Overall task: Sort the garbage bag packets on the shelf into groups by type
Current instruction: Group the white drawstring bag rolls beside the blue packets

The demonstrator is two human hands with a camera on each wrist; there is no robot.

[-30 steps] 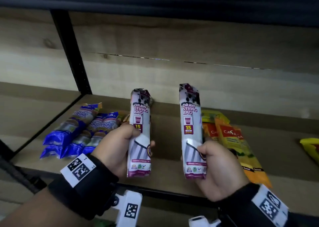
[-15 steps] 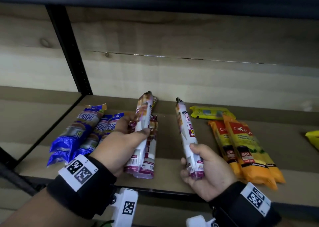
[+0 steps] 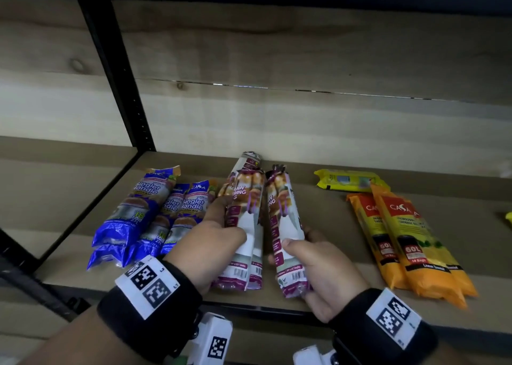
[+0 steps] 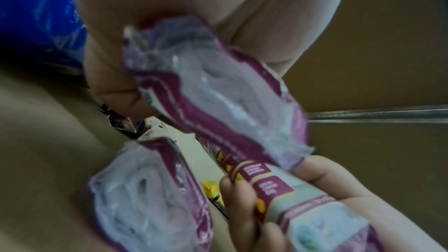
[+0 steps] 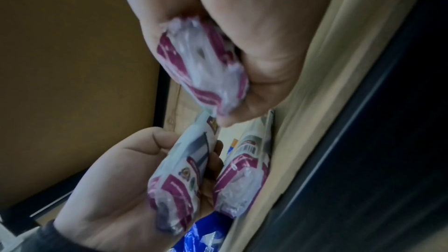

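Observation:
Three purple-and-white draw string bag packets sit mid-shelf. My left hand (image 3: pixel 221 234) grips one draw string packet (image 3: pixel 237 198) (image 4: pixel 213 93), thumb across its white middle, low over the shelf. A second draw string packet (image 3: pixel 257 267) (image 4: pixel 150 194) lies right beside it on the board. My right hand (image 3: pixel 307 251) (image 5: pixel 254 76) grips the third draw string packet (image 3: pixel 282 220) (image 5: pixel 203 68) near its lower end, tilted and close to the other two. Blue Singlet Handle packets (image 3: pixel 144 215) lie grouped to the left. Orange Casa packets (image 3: pixel 410 242) lie grouped to the right.
A yellow packet (image 3: pixel 346 180) lies at the back near the orange ones, and another yellow item (image 3: pixel 508 216) shows at the far right edge. A black upright post (image 3: pixel 122 87) bounds the bay on the left. The wooden shelf board (image 3: pixel 327 206) is bare between purple and orange packets.
Both hands have tipped their packets from upright down toward the shelf and brought them together. The left packet now sits by the one lying on the board.

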